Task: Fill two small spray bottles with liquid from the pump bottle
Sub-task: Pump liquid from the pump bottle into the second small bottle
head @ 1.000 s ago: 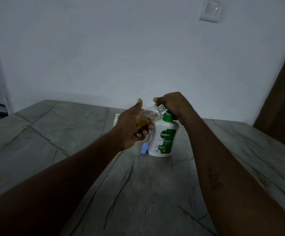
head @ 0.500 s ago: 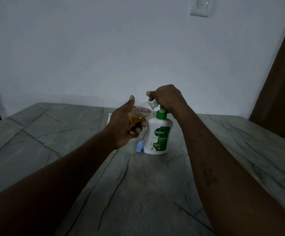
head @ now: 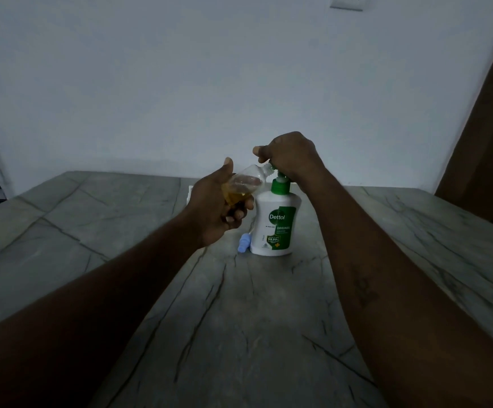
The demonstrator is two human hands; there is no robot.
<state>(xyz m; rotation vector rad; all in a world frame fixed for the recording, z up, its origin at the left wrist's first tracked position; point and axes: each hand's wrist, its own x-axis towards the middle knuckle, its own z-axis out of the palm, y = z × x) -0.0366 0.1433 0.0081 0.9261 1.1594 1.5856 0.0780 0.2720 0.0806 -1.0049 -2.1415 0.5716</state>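
Showing a grey, dark-veined worktop [head: 239, 334] seen from the head camera, with both forearms reaching forward over it. The left grip [head: 218, 206] is closed round a small clear spray bottle [head: 246, 184], thumb raised along its upper side and fingers curled beneath. The bottle is held in the air, capless and tilted, with its open neck pointing up and to the right so that it meets the nozzle of the pump bottle [head: 276, 228]. Amber liquid lies pooled in the lower part of the spray bottle.

The pump bottle, white with a green label and green collar, stands upright on the worktop near its middle. The right grip [head: 291, 156] sits on top of the pump head, fingers curled down over it and thumb extended to the left above the spray bottle's neck.

A pale blue spray cap [head: 245, 244] with a thin tube lies on the worktop, just beside the pump bottle's base on its left. A white object [head: 189, 193], mostly hidden behind the left grip, cannot be identified. Behind stand a pale wall [head: 180, 83], a switch plate [head: 347, 2] and a brown door [head: 492, 128].
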